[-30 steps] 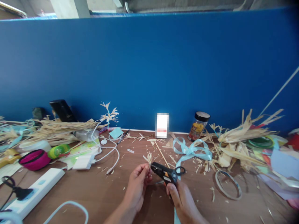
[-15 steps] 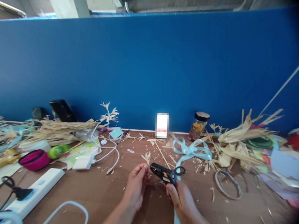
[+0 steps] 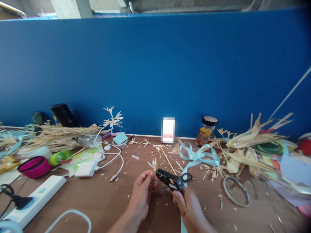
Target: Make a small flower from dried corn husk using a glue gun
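Note:
Near the middle front of the table, my left hand is closed, thumb and fingertips pinching the base of a small pale corn-husk flower with its petals pointing up. My right hand grips a black glue gun with orange and white markings. Its tip points left, close beside the flower's base; whether they touch I cannot tell. Behind the gun, a dark scissors handle loop shows, the rest mostly hidden. Light blue ribbon lies looped beyond my right hand and runs down beneath it.
Husk scraps and a thin stick lie ahead. A lidded jar stands by the blue partition. Corn husks and a tape ring are right. A power strip, white cables and a finished husk-flower stem are left.
The view has shifted very slightly. Both hands keep nearly the same position, with the flower and glue gun still held close together.

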{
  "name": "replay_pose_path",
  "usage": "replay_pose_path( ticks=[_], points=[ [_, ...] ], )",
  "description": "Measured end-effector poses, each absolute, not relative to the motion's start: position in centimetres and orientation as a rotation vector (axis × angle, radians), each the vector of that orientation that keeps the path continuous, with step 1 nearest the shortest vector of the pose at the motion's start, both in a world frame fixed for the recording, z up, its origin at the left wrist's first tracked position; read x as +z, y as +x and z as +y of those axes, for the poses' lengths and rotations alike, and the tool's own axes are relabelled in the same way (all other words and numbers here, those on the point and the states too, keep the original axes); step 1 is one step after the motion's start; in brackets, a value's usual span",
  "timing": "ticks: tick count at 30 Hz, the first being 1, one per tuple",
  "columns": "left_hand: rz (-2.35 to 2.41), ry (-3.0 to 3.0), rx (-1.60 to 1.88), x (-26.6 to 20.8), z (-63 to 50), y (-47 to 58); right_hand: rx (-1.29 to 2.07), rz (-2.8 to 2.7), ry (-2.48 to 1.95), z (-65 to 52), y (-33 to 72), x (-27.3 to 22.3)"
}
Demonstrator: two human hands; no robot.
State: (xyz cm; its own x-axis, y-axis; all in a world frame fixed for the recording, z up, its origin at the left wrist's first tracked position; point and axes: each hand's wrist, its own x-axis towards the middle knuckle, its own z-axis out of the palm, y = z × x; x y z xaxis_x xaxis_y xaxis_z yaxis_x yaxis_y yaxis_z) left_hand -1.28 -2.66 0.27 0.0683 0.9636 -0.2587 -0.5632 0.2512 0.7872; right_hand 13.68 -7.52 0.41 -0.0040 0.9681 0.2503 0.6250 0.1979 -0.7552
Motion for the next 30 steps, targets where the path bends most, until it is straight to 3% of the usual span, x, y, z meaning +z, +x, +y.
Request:
replay_pose_path(
  ticks=[30],
  points=[
    [0.934,0.587,1.239,0.21,-2.65,-1.12,0.564,-1.764,-1.564,-7.41,13.83,0.14]
  ],
)
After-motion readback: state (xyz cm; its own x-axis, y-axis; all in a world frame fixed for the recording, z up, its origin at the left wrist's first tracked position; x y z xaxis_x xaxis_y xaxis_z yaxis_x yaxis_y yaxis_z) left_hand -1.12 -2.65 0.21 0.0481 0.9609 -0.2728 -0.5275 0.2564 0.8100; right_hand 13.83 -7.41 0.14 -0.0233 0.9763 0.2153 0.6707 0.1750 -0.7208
